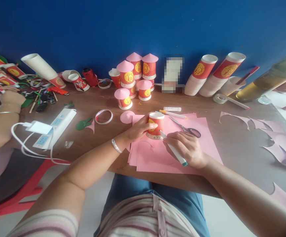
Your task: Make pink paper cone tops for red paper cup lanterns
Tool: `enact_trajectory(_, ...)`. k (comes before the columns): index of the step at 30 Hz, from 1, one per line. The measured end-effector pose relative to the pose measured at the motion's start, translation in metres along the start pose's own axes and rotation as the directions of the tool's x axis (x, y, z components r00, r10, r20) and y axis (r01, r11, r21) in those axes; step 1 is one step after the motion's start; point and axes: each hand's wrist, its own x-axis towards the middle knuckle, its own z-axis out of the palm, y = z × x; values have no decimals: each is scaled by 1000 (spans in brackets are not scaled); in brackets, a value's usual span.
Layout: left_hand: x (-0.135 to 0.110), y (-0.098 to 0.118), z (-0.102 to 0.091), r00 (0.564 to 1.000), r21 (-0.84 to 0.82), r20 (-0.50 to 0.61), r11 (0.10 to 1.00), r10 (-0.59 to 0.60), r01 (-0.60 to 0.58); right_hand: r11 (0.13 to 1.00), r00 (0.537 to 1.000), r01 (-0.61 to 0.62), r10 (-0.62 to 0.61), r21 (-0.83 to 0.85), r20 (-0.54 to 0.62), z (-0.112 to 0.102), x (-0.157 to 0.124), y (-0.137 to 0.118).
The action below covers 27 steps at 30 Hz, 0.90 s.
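My left hand (143, 129) is wrapped round the left side of a red paper cup (159, 126) with a yellow emblem and a patterned band near its base. In my right hand (188, 148) is a white marker (176, 153) with a green end, its tip at or close to the cup's lower right side. Beneath both hands lies a stack of pink paper sheets (172, 164). Scissors (186, 127) rest on the paper just behind my right hand. Behind the cup are an orange-and-white pen (174, 114) and a white capped tube (172, 109).
Cups with pink cone tops (125, 75) stand against the blue wall. Stacked paper cups (207, 74) lean at right. A tape roll (103, 117), a power strip (56, 128) and paper offcuts (276, 144) lie around. Another person's hand (11, 100) is at far left.
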Motion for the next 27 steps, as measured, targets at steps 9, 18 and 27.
enact_trajectory(9,0,1,2,999,27,-32,1000,-1,2,1000,1000,11,-11,8,-2,1,3,-1)
enact_trajectory(18,0,3,3,998,30,-62,1000,6,-4,1000,1000,4,-4,5,-11,3,2,-3)
enact_trajectory(27,0,4,4,997,61,-73,998,-1,5,1000,1000,3,-3,21,0,3,1,-3)
